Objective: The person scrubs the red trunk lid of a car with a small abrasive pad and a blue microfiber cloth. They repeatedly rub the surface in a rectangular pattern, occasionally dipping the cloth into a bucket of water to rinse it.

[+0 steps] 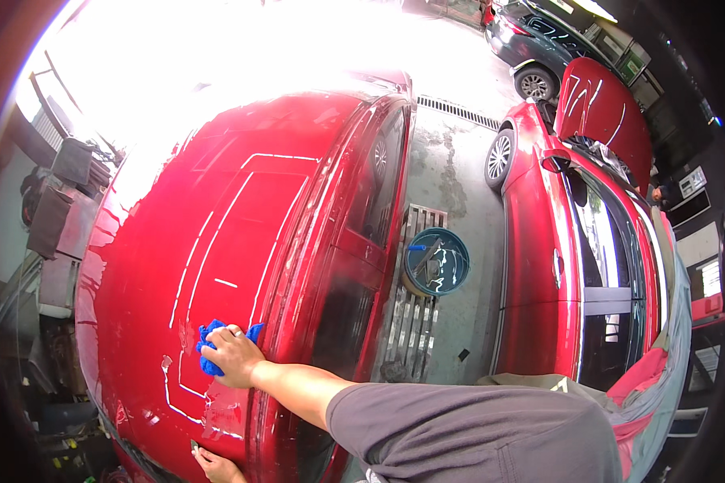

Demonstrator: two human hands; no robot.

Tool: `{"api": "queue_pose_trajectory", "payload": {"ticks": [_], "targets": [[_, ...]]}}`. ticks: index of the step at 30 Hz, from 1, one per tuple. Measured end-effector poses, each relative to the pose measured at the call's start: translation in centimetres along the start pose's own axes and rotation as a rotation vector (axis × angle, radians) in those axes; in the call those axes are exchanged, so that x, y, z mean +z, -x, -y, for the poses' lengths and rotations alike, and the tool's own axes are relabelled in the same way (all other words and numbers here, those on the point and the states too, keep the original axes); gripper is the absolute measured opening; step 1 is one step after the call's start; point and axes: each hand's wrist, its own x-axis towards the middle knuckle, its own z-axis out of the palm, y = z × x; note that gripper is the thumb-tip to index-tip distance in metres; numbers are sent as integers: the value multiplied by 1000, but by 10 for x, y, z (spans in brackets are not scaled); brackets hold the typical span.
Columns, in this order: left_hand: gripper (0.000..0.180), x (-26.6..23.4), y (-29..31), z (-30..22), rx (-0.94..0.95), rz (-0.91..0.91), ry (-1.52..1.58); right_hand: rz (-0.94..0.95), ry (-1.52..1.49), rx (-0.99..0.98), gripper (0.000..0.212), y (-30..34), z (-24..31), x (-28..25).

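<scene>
My right hand (235, 354) presses a crumpled blue cloth (211, 364) onto the wet red car roof (161, 266), with its fingers closed over it. A ring shows on one finger. Lower down, at the bottom edge of the view, my left hand (217, 467) rests by the roof, fingers drawn together around a small dark and pale bit that I cannot make out. Patches of water and streaks lie on the paint between and around the hands. White reflected lines of light run along the roof.
A bucket (437, 262) of water with a blue-handled tool stands on a metal grating (403, 330) right of this car. Beyond it is a second red car (540, 282), hood raised, partly covered by a sheet. A dark car (532, 48) stands farther back. Equipment (64, 201) lines the left side.
</scene>
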Motion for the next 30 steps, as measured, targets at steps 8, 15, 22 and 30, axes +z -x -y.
{"api": "queue_pose_trajectory", "payload": {"ticks": [8,15,22,30], "targets": [[41,-42,80,-123,-541,39,1300,-81,-815,478,49,23,-8,-69],[64,-36,136,-178,-745,940,2092,-127,-890,125,39,155,86,-115],[86,-55,224,-208,-23,1361,2159,251,127,17,74,231,100,-150],[94,-107,223,-217,-425,2453,2047,113,-536,556,53,241,-2,-173]]}}
